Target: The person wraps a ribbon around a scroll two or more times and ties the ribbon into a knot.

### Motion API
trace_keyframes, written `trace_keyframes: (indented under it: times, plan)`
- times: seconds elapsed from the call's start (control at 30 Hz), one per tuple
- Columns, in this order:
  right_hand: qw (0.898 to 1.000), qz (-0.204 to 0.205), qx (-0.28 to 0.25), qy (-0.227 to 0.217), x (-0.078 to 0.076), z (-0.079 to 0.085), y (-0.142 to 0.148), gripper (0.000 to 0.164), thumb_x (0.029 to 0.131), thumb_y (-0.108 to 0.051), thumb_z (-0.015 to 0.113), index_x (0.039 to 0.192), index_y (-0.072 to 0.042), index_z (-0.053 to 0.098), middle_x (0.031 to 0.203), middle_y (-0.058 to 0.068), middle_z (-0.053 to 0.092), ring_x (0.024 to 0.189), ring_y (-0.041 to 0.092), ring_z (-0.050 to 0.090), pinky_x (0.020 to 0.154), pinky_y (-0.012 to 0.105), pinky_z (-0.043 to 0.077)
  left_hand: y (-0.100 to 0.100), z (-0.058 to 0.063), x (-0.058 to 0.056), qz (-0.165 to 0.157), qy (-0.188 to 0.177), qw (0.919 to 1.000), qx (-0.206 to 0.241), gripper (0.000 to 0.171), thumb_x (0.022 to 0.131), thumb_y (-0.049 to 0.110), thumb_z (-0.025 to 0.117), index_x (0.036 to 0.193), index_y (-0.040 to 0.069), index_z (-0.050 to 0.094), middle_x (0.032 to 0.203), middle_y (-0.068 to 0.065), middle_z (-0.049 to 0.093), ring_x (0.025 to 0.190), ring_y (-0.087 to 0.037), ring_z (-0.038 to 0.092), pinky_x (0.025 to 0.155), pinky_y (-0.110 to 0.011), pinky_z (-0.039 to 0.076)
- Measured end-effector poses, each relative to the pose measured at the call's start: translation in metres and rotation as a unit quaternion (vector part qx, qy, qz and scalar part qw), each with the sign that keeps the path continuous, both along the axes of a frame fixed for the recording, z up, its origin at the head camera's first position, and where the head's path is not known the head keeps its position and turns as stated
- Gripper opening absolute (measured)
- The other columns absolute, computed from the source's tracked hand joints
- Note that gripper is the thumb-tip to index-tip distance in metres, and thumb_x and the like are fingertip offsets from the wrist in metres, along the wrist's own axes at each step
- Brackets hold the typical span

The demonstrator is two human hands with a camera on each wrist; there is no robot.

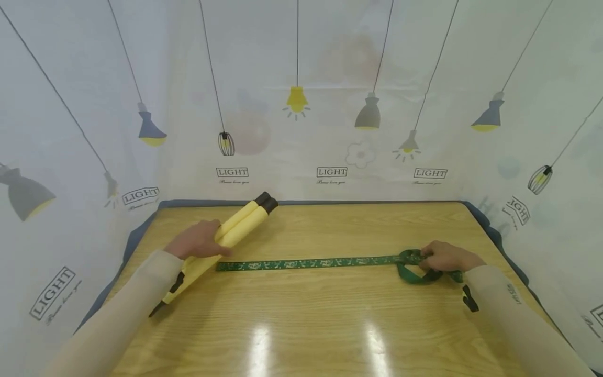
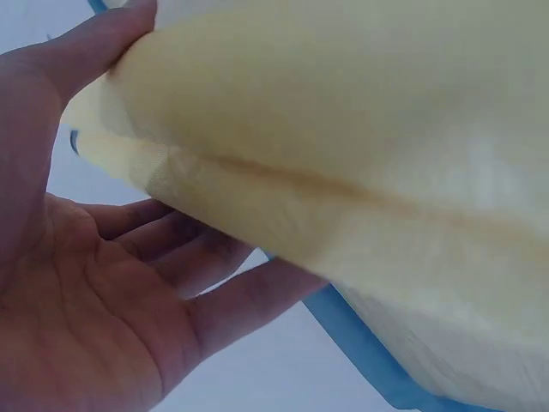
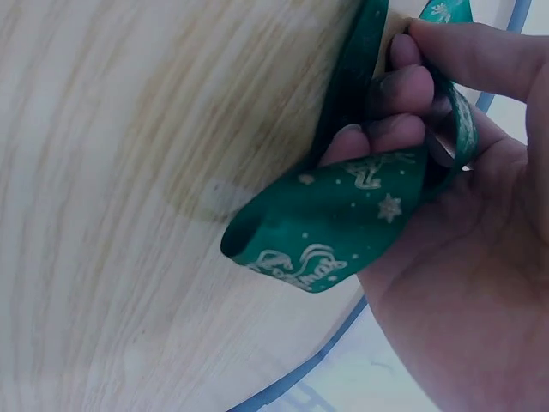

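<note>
My left hand (image 1: 199, 239) grips a pair of yellow rolls (image 1: 246, 224) with black ends, held slanting over the left side of the table. In the left wrist view the thumb lies over the yellow surface (image 2: 283, 94) and the fingers reach beneath it. A green ribbon (image 1: 306, 263) with pale snowflake and lettering prints stretches straight across the tabletop, its left end close by the rolls. At its right end my right hand (image 1: 447, 256) pinches gathered loops of it. The right wrist view shows one ribbon loop (image 3: 334, 215) hanging from the curled fingers (image 3: 403, 90).
The wooden table (image 1: 311, 319) has a blue edging (image 1: 311, 202) along its back and sides. White curtains (image 1: 292, 47) printed with lamps surround it on three sides. Black bits show by both wrists, one a black strap end (image 1: 469, 298) at the right sleeve.
</note>
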State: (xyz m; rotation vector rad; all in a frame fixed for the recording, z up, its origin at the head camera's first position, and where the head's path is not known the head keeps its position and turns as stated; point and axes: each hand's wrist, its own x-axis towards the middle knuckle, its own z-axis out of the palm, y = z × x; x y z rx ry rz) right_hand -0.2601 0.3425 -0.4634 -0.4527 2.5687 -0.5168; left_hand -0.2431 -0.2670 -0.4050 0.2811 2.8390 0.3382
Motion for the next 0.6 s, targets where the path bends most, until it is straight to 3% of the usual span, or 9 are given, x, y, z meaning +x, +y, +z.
trace_keyframes:
  times: [0.03, 0.1, 0.17, 0.37, 0.6]
  plan:
    - [1.0, -0.005, -0.005, -0.005, 0.0, 0.0, -0.001, 0.015, 0.09, -0.019, 0.06, 0.088, -0.005, 0.065, 0.078, 0.012, 0.064, 0.071, 0.025, 0.06, 0.067, 0.038, 0.048, 0.004, 0.001, 0.0, 0.002, -0.006, 1.0, 0.004, 0.073, 0.074, 0.057, 0.076, 0.113, 0.0, 0.052, 0.084, -0.007, 0.054, 0.072, -0.021, 0.052, 0.061, -0.033, 0.044]
    - [1.0, -0.015, -0.013, -0.013, -0.001, 0.0, -0.002, 0.018, 0.089, -0.016, 0.059, 0.073, -0.01, 0.053, 0.062, 0.002, 0.052, 0.057, 0.016, 0.048, 0.059, 0.031, 0.04, 0.012, 0.002, 0.001, 0.005, -0.012, 0.9999, 0.01, 0.071, 0.075, 0.059, 0.075, 0.107, 0.001, 0.052, 0.082, -0.007, 0.052, 0.071, -0.02, 0.051, 0.059, -0.032, 0.043]
    - [0.999, -0.023, -0.016, -0.015, -0.001, -0.001, -0.003, 0.021, 0.088, -0.013, 0.058, 0.069, -0.013, 0.047, 0.057, -0.002, 0.047, 0.053, 0.013, 0.044, 0.057, 0.029, 0.038, 0.021, 0.001, 0.002, 0.012, -0.016, 0.9996, 0.02, 0.067, 0.074, 0.059, 0.076, 0.102, 0.003, 0.052, 0.08, -0.007, 0.051, 0.069, -0.019, 0.051, 0.057, -0.03, 0.043]
    - [0.999, -0.03, -0.001, -0.022, -0.002, 0.0, -0.004, 0.021, 0.089, -0.016, 0.054, 0.069, -0.015, 0.047, 0.057, -0.002, 0.046, 0.052, 0.013, 0.044, 0.056, 0.029, 0.04, 0.054, 0.001, 0.011, 0.037, -0.035, 0.9971, 0.057, 0.062, 0.075, 0.06, 0.075, 0.092, 0.004, 0.053, 0.074, -0.007, 0.051, 0.057, -0.016, 0.049, 0.045, -0.027, 0.041]
    - [1.0, -0.018, 0.0, -0.015, -0.001, 0.001, -0.005, 0.022, 0.093, -0.015, 0.05, 0.072, -0.011, 0.054, 0.057, -0.001, 0.048, 0.053, 0.014, 0.045, 0.058, 0.03, 0.04, 0.09, -0.002, 0.019, 0.049, -0.028, 0.9956, 0.075, 0.06, 0.074, 0.059, 0.075, 0.089, 0.005, 0.055, 0.073, -0.005, 0.052, 0.057, -0.015, 0.049, 0.046, -0.025, 0.04]
